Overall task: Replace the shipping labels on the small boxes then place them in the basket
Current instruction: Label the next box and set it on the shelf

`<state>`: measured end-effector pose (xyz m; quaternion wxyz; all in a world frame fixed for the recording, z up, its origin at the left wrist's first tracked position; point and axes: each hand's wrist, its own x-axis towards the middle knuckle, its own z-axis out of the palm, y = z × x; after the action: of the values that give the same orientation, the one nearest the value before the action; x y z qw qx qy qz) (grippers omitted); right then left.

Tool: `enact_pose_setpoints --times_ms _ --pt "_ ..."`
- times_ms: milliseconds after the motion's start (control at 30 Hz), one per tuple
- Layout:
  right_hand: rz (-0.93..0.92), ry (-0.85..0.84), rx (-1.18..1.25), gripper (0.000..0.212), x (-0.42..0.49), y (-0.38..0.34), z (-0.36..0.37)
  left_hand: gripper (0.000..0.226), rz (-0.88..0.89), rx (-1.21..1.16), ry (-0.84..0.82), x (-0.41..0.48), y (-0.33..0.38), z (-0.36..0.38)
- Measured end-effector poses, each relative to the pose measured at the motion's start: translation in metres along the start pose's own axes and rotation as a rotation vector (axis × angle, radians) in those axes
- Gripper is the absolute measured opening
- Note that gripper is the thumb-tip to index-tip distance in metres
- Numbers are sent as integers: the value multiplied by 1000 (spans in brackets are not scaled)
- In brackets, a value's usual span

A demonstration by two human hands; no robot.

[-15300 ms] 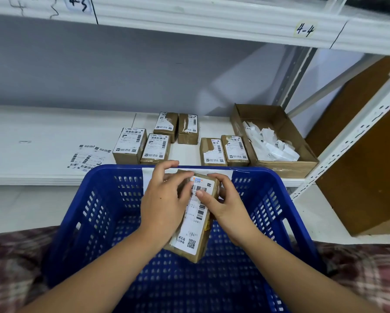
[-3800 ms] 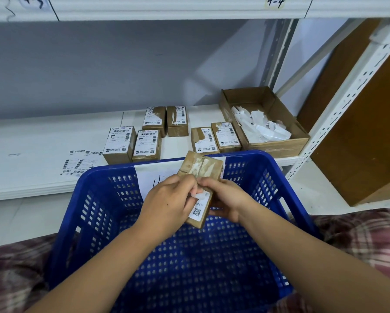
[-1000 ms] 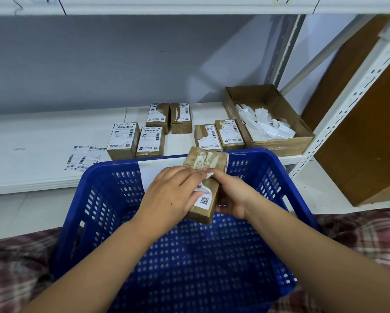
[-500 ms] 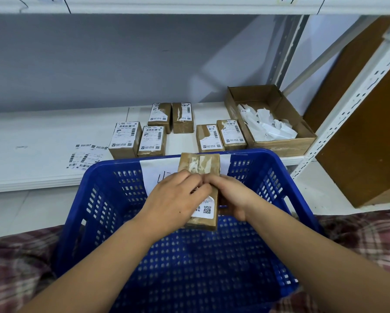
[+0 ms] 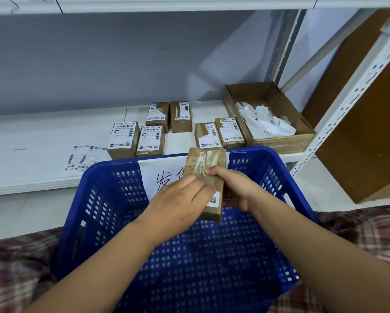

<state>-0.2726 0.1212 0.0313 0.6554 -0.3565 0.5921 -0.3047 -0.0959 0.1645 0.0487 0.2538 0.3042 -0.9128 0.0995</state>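
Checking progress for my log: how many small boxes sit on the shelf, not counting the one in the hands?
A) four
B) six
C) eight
B: six small boxes sit on the shelf behind the basket; the left hand and right hand hold a seventh box over it.

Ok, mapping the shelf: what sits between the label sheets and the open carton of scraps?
Six small boxes stand on the shelf between label sheets and carton, per the head view.
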Motion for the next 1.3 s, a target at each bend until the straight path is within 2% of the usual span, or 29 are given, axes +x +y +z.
enact_pose_setpoints --times_ms 67,133,233,300,367,400,500,633,700,800,900,1067,1300 --pt "17 17 10 46 1 2 0 9 -100 -91 -11 2 0 2" --pt "35 24 18 41 1 4 0 17 -202 -170 -7 1 -2 1" --pt "62 41 45 35 2 2 -3 37 -254 -168 -16 -2 -4 2" --pt "60 31 51 39 1 0 -3 50 -260 -174 -39 -4 -2 2" --pt "62 12 32 43 0 1 -1 72 -277 -160 -36 -3 0 3" --pt "67 3 31 42 -1 2 0 70 -281 -132 -23 -1 1 3" --pt "76 -17 25 41 -1 7 5 38 -201 10 -17 0 -3 5" --pt "37 -31 -35 41 -2 10 11 26 -139 35 -27 -2 -3 9" --pt "21 -43 -48 42 -3 10 13 11 -111 84 -22 -3 -3 10" --pt "7 -28 -46 42 -4 7 10 20 -62 163 9 -4 -2 8" --pt "2 -3 -21 46 -3 3 5 6 -28 204 67 -3 0 6" --pt "-13 -12 12 44 -3 -2 1 4 -41 183 64 0 1 4" --pt "-24 20 41 46 1 -3 -2 24 -53 105 25 4 1 -5"
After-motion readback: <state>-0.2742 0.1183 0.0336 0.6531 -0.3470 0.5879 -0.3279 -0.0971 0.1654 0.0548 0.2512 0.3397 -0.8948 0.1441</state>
